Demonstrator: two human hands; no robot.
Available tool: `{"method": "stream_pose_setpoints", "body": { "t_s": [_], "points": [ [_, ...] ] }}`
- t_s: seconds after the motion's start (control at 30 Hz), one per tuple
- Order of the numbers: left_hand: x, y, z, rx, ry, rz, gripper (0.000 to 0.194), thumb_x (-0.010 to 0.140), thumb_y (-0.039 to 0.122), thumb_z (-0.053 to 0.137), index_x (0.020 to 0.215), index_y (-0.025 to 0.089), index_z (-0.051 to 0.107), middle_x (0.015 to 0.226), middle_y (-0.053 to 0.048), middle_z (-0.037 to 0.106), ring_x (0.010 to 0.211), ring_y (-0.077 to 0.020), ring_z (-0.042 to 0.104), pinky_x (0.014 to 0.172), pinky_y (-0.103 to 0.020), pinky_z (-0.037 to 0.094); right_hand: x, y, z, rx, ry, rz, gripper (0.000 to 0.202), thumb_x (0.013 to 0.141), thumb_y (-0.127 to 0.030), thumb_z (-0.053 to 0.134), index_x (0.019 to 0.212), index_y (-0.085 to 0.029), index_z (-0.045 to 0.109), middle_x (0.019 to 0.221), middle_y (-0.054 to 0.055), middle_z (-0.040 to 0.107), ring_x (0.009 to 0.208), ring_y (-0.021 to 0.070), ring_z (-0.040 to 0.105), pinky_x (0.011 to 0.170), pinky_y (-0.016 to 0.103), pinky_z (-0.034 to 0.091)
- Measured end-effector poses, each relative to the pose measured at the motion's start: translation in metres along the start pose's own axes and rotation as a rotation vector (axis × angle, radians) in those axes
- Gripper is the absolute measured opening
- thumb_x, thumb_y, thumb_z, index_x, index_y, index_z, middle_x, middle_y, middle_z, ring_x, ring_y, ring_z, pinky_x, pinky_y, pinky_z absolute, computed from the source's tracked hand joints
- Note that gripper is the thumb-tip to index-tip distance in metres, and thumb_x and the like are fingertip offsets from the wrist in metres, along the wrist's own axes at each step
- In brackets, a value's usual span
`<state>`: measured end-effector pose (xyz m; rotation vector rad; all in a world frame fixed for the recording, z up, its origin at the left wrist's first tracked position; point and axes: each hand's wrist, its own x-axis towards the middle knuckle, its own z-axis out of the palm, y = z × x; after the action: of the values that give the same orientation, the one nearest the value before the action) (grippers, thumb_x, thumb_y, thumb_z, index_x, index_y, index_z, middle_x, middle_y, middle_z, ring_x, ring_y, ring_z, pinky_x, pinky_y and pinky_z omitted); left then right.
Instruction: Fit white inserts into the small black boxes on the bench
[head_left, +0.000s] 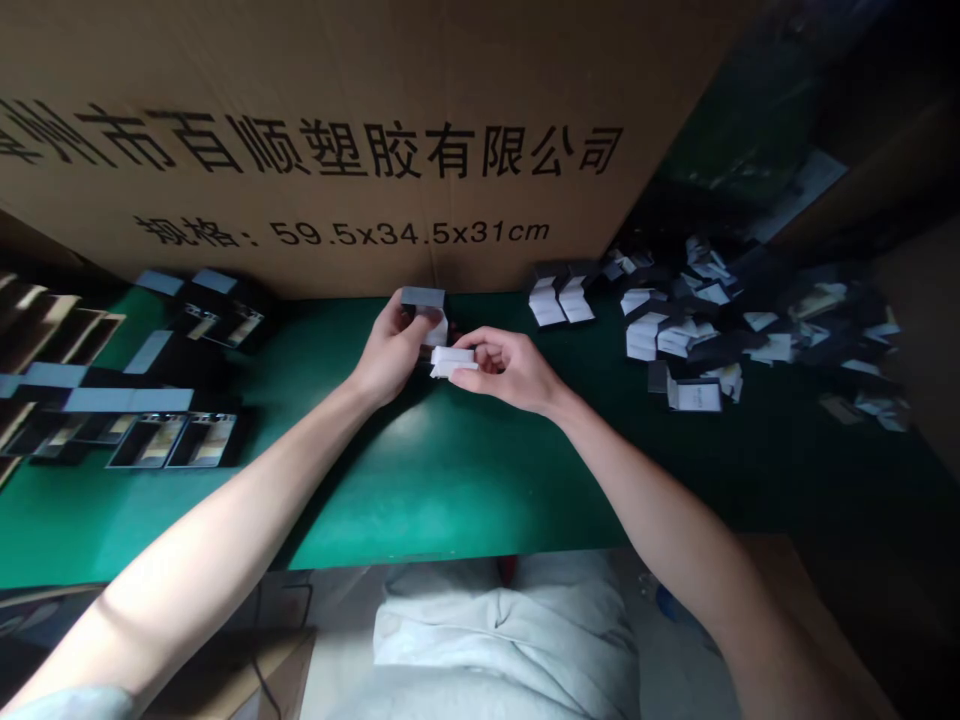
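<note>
My left hand (pixel 391 345) is closed around a small dark box (pixel 424 298) with its lid up, near the middle of the green table. Its thumb lies over the box's pale inside. Just to the right, my right hand (pixel 514 368) pinches a folded white paper piece (pixel 452 362) between thumb and fingers. That white piece sits right in front of the box; whether the two touch I cannot tell. Part of the box is hidden behind my left fingers.
A large cardboard carton (pixel 360 90) stands along the table's (pixel 390 490) back. Open dark boxes (pixel 202 440) with pale lids stand at left. Two open boxes with white inserts (pixel 576 300) are right of my hands. Farther right lies a pile of dark boxes and white papers (pixel 697 335).
</note>
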<state>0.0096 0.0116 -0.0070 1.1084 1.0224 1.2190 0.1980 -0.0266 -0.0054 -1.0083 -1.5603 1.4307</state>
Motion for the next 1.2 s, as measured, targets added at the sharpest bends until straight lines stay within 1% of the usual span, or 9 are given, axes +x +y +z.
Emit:
{"method": "stream_pose_setpoints", "body": {
  "t_s": [0.13,0.23,0.4,0.57,0.67,0.8,1.0,1.1,1.2],
  "points": [
    [-0.001,0.0033,0.0025,0.003,0.041,-0.033,0.022,0.076,0.026,0.075,0.091,0.023,0.059,0.079,0.0,0.072,0.071,-0.0188,0.072,0.06,-0.029,0.057,0.002,0.0017,-0.0058,0.054,-0.029,0.023,0.049,0.076,-0.053,0.086,0.107,-0.018,0.072,0.074,-0.002,0.064,0.065,0.0112,0.054,0.055,0.023,0.038],
    [-0.0016,0.0059,0.0039,-0.006,0.054,-0.051,0.023,0.074,0.026,0.074,0.091,0.024,0.058,0.076,0.001,0.071,0.069,-0.0201,0.072,0.059,-0.031,0.058,0.0028,0.0021,-0.008,0.063,-0.024,0.03,0.047,0.076,-0.052,0.086,0.105,-0.018,0.073,0.074,-0.002,0.065,0.065,0.0113,0.054,0.053,0.023,0.038],
    [-0.0002,0.0053,0.0036,-0.035,0.044,-0.074,0.024,0.077,0.029,0.073,0.094,0.025,0.057,0.078,0.001,0.071,0.076,-0.0224,0.075,0.066,-0.034,0.06,0.0033,0.0023,-0.0074,0.068,-0.026,0.032,0.046,0.076,-0.051,0.087,0.105,-0.018,0.073,0.073,-0.002,0.065,0.064,0.0111,0.055,0.052,0.022,0.039],
    [0.0025,0.0007,0.0025,-0.041,0.057,-0.089,0.02,0.08,0.035,0.067,0.093,0.023,0.058,0.077,-0.002,0.072,0.081,-0.025,0.076,0.067,-0.035,0.06,0.0042,0.0039,-0.0081,0.054,-0.034,0.03,0.046,0.077,-0.052,0.087,0.106,-0.018,0.073,0.071,-0.003,0.065,0.064,0.0112,0.055,0.052,0.022,0.041],
    [0.0022,0.0007,0.0032,-0.038,0.043,-0.065,0.019,0.079,0.032,0.068,0.093,0.023,0.058,0.079,-0.003,0.073,0.082,-0.0255,0.076,0.068,-0.036,0.06,0.0042,0.004,-0.0086,0.054,-0.041,0.022,0.047,0.077,-0.052,0.087,0.107,-0.018,0.073,0.071,-0.003,0.065,0.063,0.011,0.055,0.052,0.022,0.041],
    [0.0009,0.0027,0.0038,-0.042,0.038,-0.055,0.019,0.078,0.029,0.068,0.093,0.024,0.058,0.078,-0.002,0.073,0.078,-0.0239,0.074,0.066,-0.034,0.059,0.0034,0.0021,-0.0085,0.052,-0.045,0.026,0.047,0.077,-0.052,0.086,0.107,-0.018,0.072,0.072,-0.002,0.065,0.064,0.0116,0.056,0.052,0.022,0.041],
    [0.0018,0.0019,0.0023,-0.035,0.038,-0.078,0.023,0.079,0.034,0.069,0.095,0.023,0.058,0.079,-0.003,0.073,0.085,-0.026,0.076,0.07,-0.035,0.06,0.0033,0.001,-0.0078,0.052,-0.037,0.03,0.047,0.076,-0.052,0.086,0.106,-0.018,0.072,0.071,-0.003,0.064,0.063,0.0114,0.055,0.053,0.023,0.04],
    [0.0017,0.0021,0.0022,-0.024,0.039,-0.077,0.023,0.08,0.036,0.072,0.093,0.023,0.059,0.078,-0.003,0.072,0.082,-0.0248,0.075,0.069,-0.035,0.059,0.0034,0.0019,-0.0078,0.057,-0.041,0.031,0.048,0.076,-0.053,0.087,0.106,-0.018,0.073,0.072,-0.002,0.065,0.064,0.0116,0.055,0.053,0.023,0.04],
    [0.0002,0.0036,0.0031,-0.006,0.035,-0.059,0.023,0.079,0.034,0.077,0.091,0.022,0.06,0.08,-0.003,0.073,0.078,-0.0218,0.073,0.068,-0.033,0.058,0.0031,0.0027,-0.0081,0.058,-0.046,0.03,0.048,0.076,-0.053,0.087,0.106,-0.018,0.073,0.073,-0.002,0.066,0.065,0.0115,0.056,0.052,0.022,0.041]
  ]
}}
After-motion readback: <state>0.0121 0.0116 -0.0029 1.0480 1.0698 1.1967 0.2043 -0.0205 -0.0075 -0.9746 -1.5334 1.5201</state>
